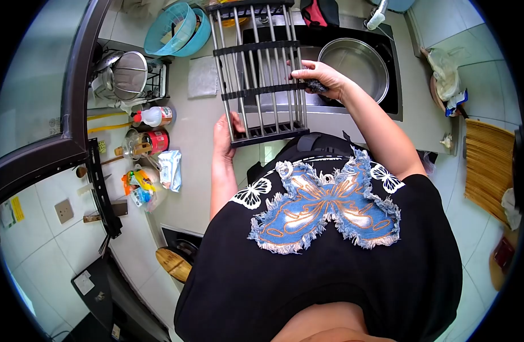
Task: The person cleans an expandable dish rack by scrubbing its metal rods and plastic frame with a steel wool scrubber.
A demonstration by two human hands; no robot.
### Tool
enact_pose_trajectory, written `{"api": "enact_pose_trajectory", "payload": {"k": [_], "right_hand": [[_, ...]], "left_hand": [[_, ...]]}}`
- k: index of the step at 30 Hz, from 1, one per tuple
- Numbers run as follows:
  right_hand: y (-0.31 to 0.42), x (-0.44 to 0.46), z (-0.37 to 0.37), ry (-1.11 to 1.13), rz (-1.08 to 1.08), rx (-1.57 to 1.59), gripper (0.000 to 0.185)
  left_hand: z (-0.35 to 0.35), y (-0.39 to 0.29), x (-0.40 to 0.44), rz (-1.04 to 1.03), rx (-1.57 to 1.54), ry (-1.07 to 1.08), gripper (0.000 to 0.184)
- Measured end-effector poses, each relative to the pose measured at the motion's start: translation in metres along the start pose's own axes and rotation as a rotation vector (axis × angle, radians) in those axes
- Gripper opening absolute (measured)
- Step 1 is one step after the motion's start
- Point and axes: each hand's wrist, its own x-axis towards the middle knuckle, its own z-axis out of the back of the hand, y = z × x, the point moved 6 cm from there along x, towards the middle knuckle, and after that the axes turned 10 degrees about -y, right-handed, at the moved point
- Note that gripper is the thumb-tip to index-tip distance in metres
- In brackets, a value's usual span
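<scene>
A rack of metal bars joined by black strips (250, 91) is held up over the counter's front edge, beside the sink. My left hand (222, 135) grips its lower left corner, the fingers partly hidden behind the bars. On the rack's right side is my right hand (322, 78), thumb and fingers closed at the bars. A dark scouring pad (315, 86) shows under that palm, pressed close to the rack. Behind the right hand, a round metal pan (362, 68) sits in the black-rimmed sink (394, 94).
Blue plastic baskets (179, 31) stand at the back left, near a grey cloth (202, 77). Bottles (156, 115) and packets (171, 170) line the left side. The faucet (376, 18) reaches over the sink's back right. A bamboo mat (483, 165) hangs at right.
</scene>
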Motion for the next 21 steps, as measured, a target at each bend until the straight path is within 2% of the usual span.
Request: {"api": "enact_pose_trajectory", "payload": {"k": [1, 2, 4, 5, 6, 8, 9, 10, 12, 17, 19, 21], "right_hand": [[-0.007, 0.008, 0.005, -0.042, -0.003, 0.015, 0.087], [-0.012, 0.014, 0.006, -0.041, -0.005, 0.011, 0.087], [-0.016, 0.024, 0.004, -0.042, -0.007, -0.04, 0.053], [-0.016, 0.028, 0.004, -0.042, -0.006, -0.034, 0.064], [-0.01, 0.025, -0.001, -0.038, -0.006, -0.039, 0.064], [0.004, 0.012, -0.009, -0.097, 0.013, -0.098, 0.076], [0.005, 0.016, -0.009, -0.06, 0.027, -0.102, 0.086], [0.005, 0.019, -0.007, -0.052, 0.047, -0.101, 0.079], [0.006, 0.028, -0.002, -0.102, 0.077, -0.111, 0.077], [0.016, 0.025, 0.002, -0.046, 0.087, -0.087, 0.084], [0.011, 0.023, 0.002, -0.069, 0.083, -0.085, 0.083], [0.011, 0.02, 0.003, -0.091, 0.087, -0.085, 0.081]], "left_hand": [[0.008, 0.001, 0.006, 0.038, 0.219, -0.026, 0.052], [0.009, 0.002, 0.006, 0.037, 0.214, -0.029, 0.052], [-0.021, -0.027, -0.003, 0.044, -0.114, 0.034, 0.056], [-0.016, -0.025, -0.001, 0.033, -0.126, 0.025, 0.056], [-0.019, -0.027, 0.0, 0.029, -0.13, 0.022, 0.056], [-0.024, -0.036, -0.003, -0.058, 0.153, -0.093, 0.051], [-0.026, -0.037, -0.002, -0.04, 0.199, -0.109, 0.049], [-0.027, -0.038, 0.0, -0.036, 0.194, -0.118, 0.049], [-0.031, -0.04, 0.003, -0.019, 0.228, -0.103, 0.053], [-0.036, -0.043, 0.003, 0.032, 0.118, -0.082, 0.041], [-0.034, -0.043, 0.005, 0.007, 0.25, -0.225, 0.037], [-0.032, -0.043, 0.005, -0.032, 0.252, -0.238, 0.037]]}}
